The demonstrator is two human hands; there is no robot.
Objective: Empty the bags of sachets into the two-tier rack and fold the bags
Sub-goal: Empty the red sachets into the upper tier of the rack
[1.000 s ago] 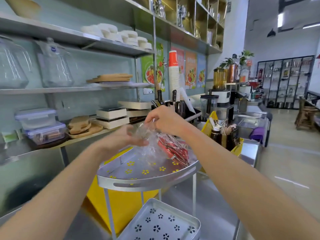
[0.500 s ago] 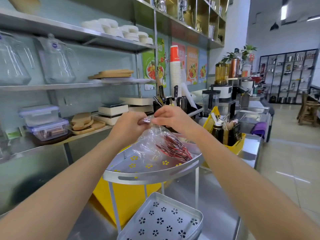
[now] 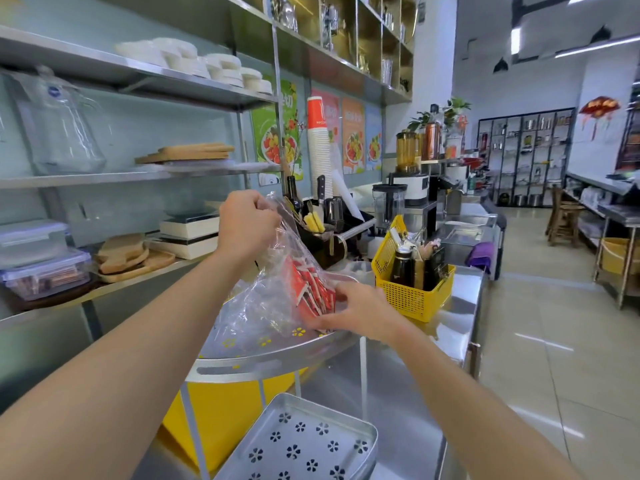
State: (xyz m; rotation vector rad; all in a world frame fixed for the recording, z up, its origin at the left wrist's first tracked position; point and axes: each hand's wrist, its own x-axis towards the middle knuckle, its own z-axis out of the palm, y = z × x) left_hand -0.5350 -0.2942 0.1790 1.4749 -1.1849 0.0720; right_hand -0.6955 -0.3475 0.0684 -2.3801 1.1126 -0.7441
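Observation:
A clear plastic bag (image 3: 266, 289) with several red sachets (image 3: 310, 284) in it hangs tilted over the upper tier (image 3: 256, 362) of the metal two-tier rack. My left hand (image 3: 247, 221) pinches the bag's top and holds it up. My right hand (image 3: 349, 311) grips the bag's lower end at the sachets, just above the tier's right rim. The rack's lower tier (image 3: 304, 441), a perforated tray with flower cut-outs, sits in front and below.
A yellow basket (image 3: 412, 289) with bottles and utensils stands right of the rack on the steel counter (image 3: 464, 306). A yellow panel (image 3: 214, 407) is behind the rack's legs. Wall shelves on the left hold boards, boxes and jugs. Open floor lies to the right.
My left hand lifted the bag's top higher. My right hand left the top and dropped to the bag's lower end by the sachets. The bag now hangs stretched and tilted.

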